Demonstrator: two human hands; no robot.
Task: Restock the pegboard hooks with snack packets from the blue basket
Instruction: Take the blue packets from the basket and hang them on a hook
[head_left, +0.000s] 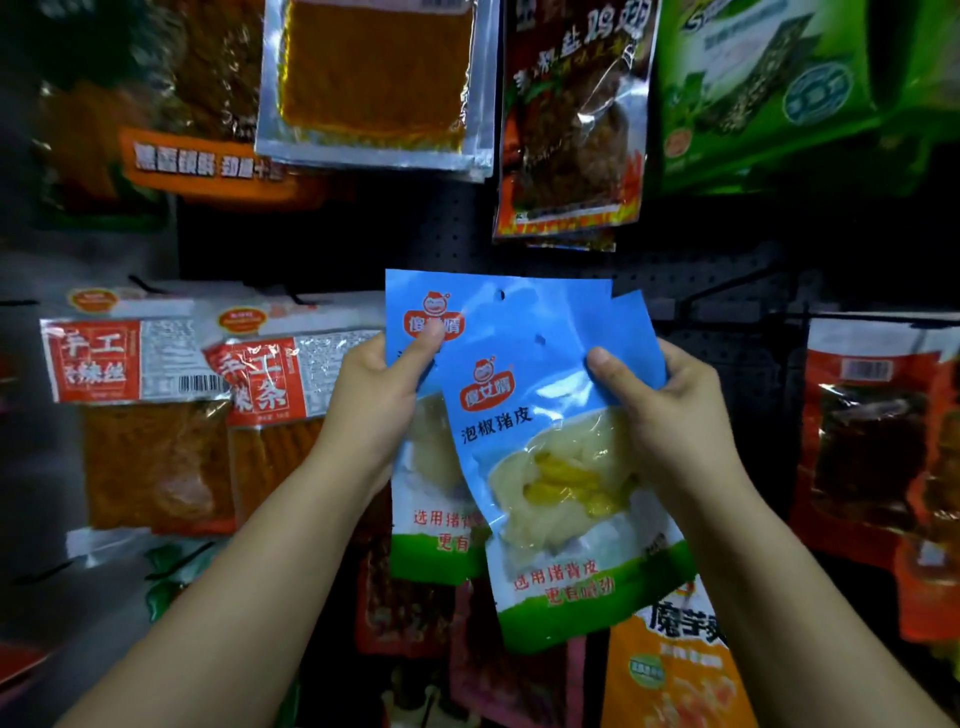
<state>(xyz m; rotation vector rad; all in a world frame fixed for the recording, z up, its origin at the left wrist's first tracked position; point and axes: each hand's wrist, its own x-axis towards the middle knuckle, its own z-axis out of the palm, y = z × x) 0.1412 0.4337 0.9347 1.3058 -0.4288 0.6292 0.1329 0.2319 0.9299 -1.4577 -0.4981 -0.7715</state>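
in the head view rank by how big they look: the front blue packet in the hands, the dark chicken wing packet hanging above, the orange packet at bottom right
1. front blue packet, though it is nearest the camera, which inflates it.
2. dark chicken wing packet, top cut off by the frame.
3. orange packet, partly hidden and cropped, so its rank is unsure.
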